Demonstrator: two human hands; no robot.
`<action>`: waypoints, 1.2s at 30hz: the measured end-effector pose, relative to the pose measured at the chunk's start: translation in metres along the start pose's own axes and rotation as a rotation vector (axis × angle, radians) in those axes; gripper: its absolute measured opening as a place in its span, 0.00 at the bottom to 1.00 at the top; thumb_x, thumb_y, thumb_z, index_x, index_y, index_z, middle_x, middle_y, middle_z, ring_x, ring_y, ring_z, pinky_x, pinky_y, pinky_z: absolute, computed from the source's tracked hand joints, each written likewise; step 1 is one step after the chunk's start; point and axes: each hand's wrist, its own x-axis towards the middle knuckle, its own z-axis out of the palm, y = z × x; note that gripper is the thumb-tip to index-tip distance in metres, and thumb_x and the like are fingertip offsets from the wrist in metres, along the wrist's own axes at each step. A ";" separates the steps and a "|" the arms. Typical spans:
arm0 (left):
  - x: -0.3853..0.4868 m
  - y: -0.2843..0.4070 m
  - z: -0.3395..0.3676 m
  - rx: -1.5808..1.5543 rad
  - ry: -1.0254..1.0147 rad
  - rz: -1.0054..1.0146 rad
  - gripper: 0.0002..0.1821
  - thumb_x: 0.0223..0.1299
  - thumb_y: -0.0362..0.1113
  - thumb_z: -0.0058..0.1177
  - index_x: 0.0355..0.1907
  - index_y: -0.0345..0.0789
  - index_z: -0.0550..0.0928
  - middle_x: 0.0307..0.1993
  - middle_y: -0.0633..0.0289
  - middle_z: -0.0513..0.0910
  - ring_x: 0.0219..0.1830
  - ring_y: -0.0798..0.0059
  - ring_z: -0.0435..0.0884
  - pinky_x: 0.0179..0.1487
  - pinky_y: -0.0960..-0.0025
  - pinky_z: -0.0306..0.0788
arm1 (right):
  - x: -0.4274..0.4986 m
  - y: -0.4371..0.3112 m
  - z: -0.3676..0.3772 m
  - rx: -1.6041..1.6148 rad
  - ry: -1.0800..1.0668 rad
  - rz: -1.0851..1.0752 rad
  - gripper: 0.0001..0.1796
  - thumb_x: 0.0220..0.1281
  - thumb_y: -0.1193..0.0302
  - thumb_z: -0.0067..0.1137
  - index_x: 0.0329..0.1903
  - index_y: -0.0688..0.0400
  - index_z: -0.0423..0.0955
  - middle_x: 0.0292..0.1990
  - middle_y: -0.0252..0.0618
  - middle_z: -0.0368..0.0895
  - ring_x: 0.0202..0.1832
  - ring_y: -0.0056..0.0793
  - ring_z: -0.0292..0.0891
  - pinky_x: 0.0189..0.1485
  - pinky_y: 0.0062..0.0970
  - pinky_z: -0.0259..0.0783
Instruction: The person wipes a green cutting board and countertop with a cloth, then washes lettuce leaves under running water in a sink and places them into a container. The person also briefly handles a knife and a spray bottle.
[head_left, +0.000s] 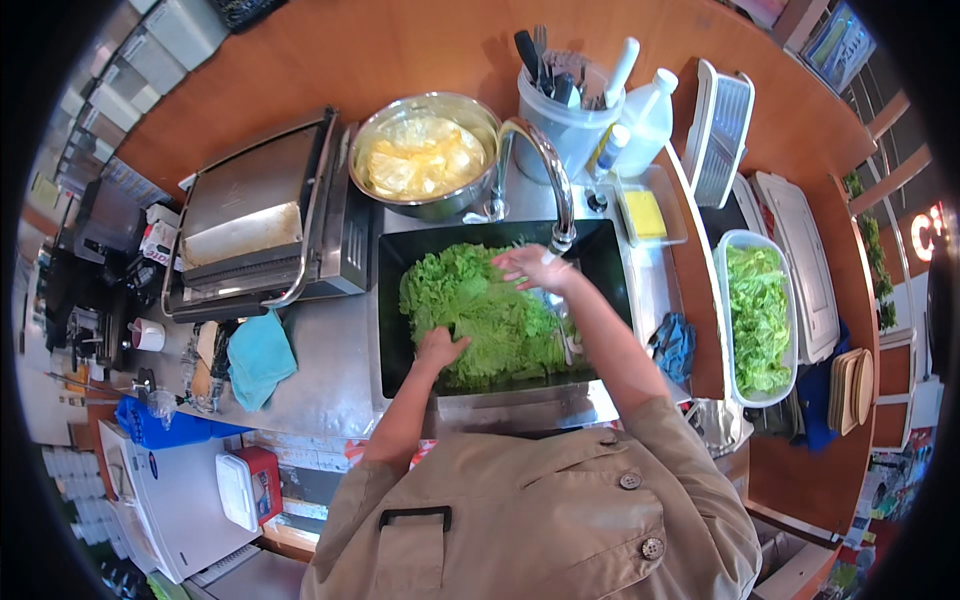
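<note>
A large heap of green leaf lettuce (487, 319) fills much of the dark sink basin (606, 300). My left hand (441, 347) touches the near left side of the heap, its thumb apart and some fingers hidden among the leaves; its grip is unclear. Over the far right part of the lettuce, my right hand (534, 268) is held with fingers spread and nothing in them. It is just beside the spout of the chrome faucet (559, 180), whose outlet looks close to the wrist. Some metal cutlery (566, 341) shows at the heap's right edge.
A contact grill (247, 202) stands left of the sink, beside a turquoise cloth (261, 360). Behind are a steel bowl (424, 199) holding a plastic bag and a utensil bucket (551, 142). A plastic tub of lettuce (757, 322) sits right, past a wooden divider (705, 330).
</note>
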 end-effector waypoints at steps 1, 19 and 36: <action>0.001 0.001 0.001 -0.017 0.024 0.043 0.12 0.46 0.38 0.57 0.30 0.31 0.77 0.30 0.49 0.79 0.37 0.52 0.78 0.41 0.60 0.72 | -0.004 -0.001 -0.010 0.242 -0.057 0.265 0.19 0.61 0.65 0.47 0.51 0.63 0.69 0.59 0.42 0.64 0.56 0.38 0.66 0.57 0.44 0.63; 0.033 0.106 -0.030 -1.170 -0.394 0.224 0.19 0.56 0.34 0.52 0.50 0.31 0.71 0.45 0.64 0.76 0.44 0.78 0.73 0.48 0.74 0.65 | -0.008 -0.040 -0.018 -0.593 -0.164 0.133 0.14 0.53 0.71 0.48 0.40 0.63 0.76 0.31 0.40 0.79 0.29 0.25 0.77 0.29 0.25 0.74; 0.021 0.015 -0.018 0.576 0.259 0.768 0.13 0.42 0.30 0.52 0.36 0.41 0.80 0.50 0.62 0.68 0.58 0.66 0.60 0.57 0.52 0.55 | 0.009 -0.030 0.000 -0.153 -0.240 0.125 0.18 0.58 0.66 0.49 0.49 0.63 0.71 0.42 0.37 0.77 0.43 0.22 0.74 0.37 0.21 0.71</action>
